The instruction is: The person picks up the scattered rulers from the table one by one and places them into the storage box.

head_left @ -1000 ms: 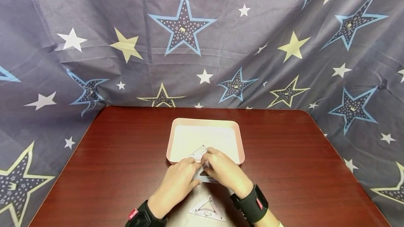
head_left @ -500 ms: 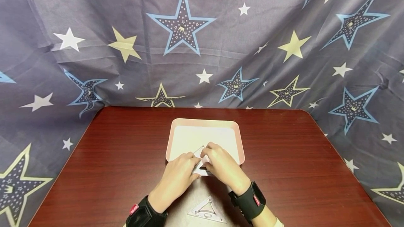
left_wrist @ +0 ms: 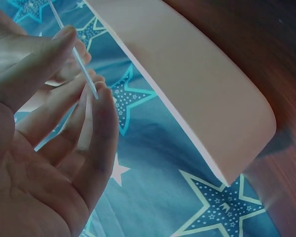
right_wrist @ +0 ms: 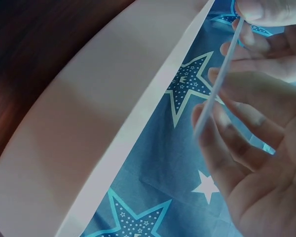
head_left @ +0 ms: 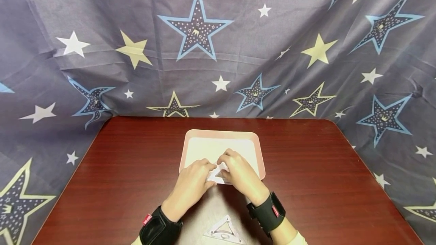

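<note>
A clear plastic set square (head_left: 214, 177) is up above the front edge of a pink tray (head_left: 261, 162), gripped from both sides. My left hand (head_left: 191, 180) pinches its left side between thumb and fingertips. On the other side, my right hand (head_left: 241, 174) pinches it too, thumb below. Both wrist views show it edge-on, as a thin strip (left_wrist: 79, 58) between the fingertips. The hands cover much of it in the head view. Nearer to me, a second clear set square (head_left: 215, 232) with a cut-out middle lies flat on the table.
The tray, with a white inside, sits at the middle of a dark red wooden table (head_left: 143, 150). A pale greyish patch (head_left: 207, 214) shows on the table in front of me. Behind hangs a grey-blue star-patterned cloth (head_left: 238, 56).
Both hands have moved a little forward, away from me, with the set square, which now overlaps the tray more. The second set square stays where it lay.
</note>
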`<move>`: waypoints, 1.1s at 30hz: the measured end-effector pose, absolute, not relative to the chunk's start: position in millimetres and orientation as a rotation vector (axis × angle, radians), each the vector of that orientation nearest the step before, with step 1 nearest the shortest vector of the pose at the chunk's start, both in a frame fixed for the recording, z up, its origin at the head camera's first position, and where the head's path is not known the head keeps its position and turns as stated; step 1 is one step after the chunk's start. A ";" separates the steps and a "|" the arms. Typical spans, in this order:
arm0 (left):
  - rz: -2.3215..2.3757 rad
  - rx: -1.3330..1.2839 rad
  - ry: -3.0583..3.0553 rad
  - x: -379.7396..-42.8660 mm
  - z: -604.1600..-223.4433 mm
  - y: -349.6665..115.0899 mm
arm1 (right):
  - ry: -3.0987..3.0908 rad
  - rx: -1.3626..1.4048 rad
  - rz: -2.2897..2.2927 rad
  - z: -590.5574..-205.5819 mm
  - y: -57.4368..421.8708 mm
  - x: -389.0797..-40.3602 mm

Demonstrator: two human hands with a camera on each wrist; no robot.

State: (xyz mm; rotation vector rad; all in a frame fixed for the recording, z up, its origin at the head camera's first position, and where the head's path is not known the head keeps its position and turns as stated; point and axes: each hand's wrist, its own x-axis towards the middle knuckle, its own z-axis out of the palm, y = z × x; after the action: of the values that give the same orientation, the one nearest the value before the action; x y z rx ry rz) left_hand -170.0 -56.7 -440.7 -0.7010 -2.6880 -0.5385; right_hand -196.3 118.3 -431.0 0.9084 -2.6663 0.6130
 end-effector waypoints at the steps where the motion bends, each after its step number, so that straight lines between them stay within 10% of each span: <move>1: -0.552 -0.698 -2.689 -171.3 -440.7 -57.1 | -2.669 0.908 0.624 -430.9 118.5 -197.7; 33: -0.775 -0.647 -2.762 -200.0 -459.1 -63.9 | -2.659 0.872 0.620 -448.7 115.4 -222.5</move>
State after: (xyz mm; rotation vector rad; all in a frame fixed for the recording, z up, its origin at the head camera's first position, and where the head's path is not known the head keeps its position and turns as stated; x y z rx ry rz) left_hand -200.0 -63.9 -459.1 -0.6467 -2.7617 -0.7755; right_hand -222.5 115.4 -448.7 0.8722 -2.6586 0.6197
